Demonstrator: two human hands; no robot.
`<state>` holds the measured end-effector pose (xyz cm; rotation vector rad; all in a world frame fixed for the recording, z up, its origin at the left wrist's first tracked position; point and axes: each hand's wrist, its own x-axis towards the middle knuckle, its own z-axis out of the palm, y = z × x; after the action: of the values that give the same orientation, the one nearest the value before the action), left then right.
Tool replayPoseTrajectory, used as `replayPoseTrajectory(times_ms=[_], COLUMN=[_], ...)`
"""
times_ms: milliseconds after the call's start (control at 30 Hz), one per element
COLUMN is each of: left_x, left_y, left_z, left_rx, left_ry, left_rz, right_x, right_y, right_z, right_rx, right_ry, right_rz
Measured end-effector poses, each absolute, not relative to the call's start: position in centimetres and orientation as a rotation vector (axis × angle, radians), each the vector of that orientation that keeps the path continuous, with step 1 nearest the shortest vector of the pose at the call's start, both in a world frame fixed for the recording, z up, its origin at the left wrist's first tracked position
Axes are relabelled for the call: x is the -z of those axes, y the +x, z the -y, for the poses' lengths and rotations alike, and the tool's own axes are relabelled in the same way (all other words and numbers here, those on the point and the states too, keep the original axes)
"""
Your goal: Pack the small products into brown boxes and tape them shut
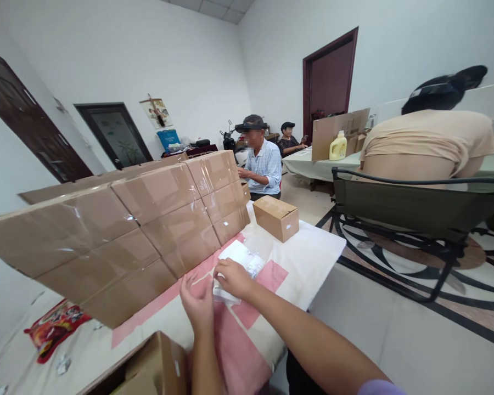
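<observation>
My right hand [233, 277] rests on a small white packet [239, 258] lying on the pink-and-white tablecloth [304, 258], fingers curled over its near edge. My left hand [198, 301] is raised just to its left, palm up, fingers partly spread, touching the packet's near corner; whether it grips anything is unclear. A wall of stacked, taped cardboard boxes [148, 219] stands right behind the packet.
A single small cardboard box [276, 217] sits on the table's far end. An open carton [152, 367] is at the near edge, a red wrapper [53, 328] at left. Another person sits behind the boxes; a second sits on a black chair [415, 208] at right.
</observation>
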<state>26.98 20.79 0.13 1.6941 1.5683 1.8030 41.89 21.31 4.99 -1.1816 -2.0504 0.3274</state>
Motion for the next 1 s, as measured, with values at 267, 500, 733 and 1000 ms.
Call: replayPoseTrajectory(times_ms=[267, 500, 733, 1000], left_x=[1.8, 1.0, 0.6, 0.7], left_y=[28.3, 29.7, 29.7, 29.6], left_z=[-19.9, -19.3, -18.8, -18.9], left_rx=[-1.316, -1.179, -1.159, -1.140], left_ry=[1.969, 2.141, 2.134, 2.157], left_rz=[-1.408, -1.498, -1.500, -1.504], right_x=[-5.9, -4.8, -3.1, -2.2], right_y=[44.6, 46.4, 50.7, 51.5], right_z=[-21.3, -20.5, -18.3, -16.4], right_rx=[-0.300, -0.250, -0.242, -0.358], right_ry=[-1.114, -1.012, -0.876, -0.878], right_rz=[2.174, 2.226, 2.115, 2.018])
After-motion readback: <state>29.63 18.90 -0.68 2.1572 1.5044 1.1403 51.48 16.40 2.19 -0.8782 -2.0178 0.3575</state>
